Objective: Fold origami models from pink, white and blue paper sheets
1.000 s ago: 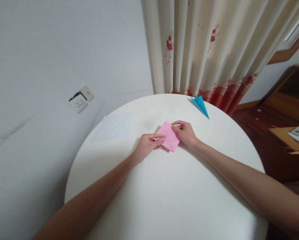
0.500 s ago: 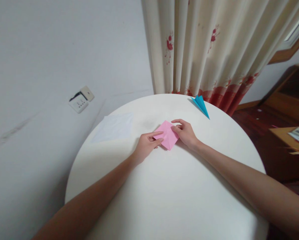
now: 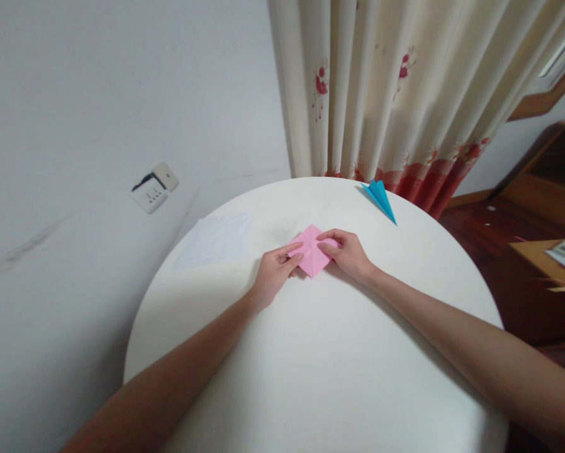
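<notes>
Between the fingertips of both hands lies a folded pink paper (image 3: 309,250), flat on a round white table (image 3: 320,377). It is creased into a small diamond shape, with fold lines faintly visible across its top.

The left hand (image 3: 274,275) comes in from the lower left. Its thumb and forefinger are narrowed onto the paper's left edge, pressing or pinching it; the other fingers are curled under, touching the tabletop just beside the paper.

The right hand (image 3: 349,255) comes in from the lower right. Its forefinger and thumb are drawn close together on the paper's right corner, with the remaining fingers bent loosely behind them. Whether the paper is lifted at that corner or only pressed down cannot be told. Both forearms are bare and stretch across the table toward the viewer.

Beyond the right fingers, near the table's far edge, sits a folded blue paper shape (image 3: 380,197) with a sharp point, well apart from the hands. Out past the left fingers, toward the far left of the table, lies a flat sheet of white paper (image 3: 216,240), hard to make out against the tabletop.

Behind the table hangs a cream curtain (image 3: 396,88) with red flower print and a red hem. A white wall stands to the left, with a power socket (image 3: 153,190) on it. Wooden furniture (image 3: 542,207) shows at the far right.
</notes>
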